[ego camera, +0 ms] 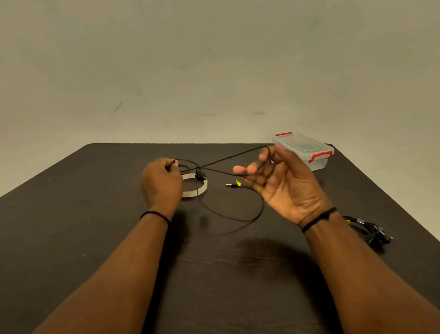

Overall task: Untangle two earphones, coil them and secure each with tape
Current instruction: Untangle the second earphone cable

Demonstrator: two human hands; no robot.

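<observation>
Two bare forearms reach forward over a dark brown table (87, 230), each wrist ringed by a thin black band. Left hand (161, 183): knuckles up, fingers curled shut, pinching one end of a thin black earphone cord (229, 159) between thumb and forefinger. Right hand (280, 183): palm turned up and toward the wearer, fingers spread and half bent, the cord looped over the fingertips (241, 170) rather than clenched. Between the hands the cord crosses itself in mid-air, then sags in a slack round loop onto the table nearer the wearer; its metal plug (231, 185), marked with a small yellow tag, lies just left of the right hand. Tape roll (197, 188): flat pale ring, just right of the left hand, partly hidden by it. Second earphone (371, 231): glossy black bundle, beside the right forearm near the table's right edge. Clear plastic box (304, 149) with red clips: beyond the right hand, near the far right corner. Matte tabletop left of the left hand lies bare to its edge.
</observation>
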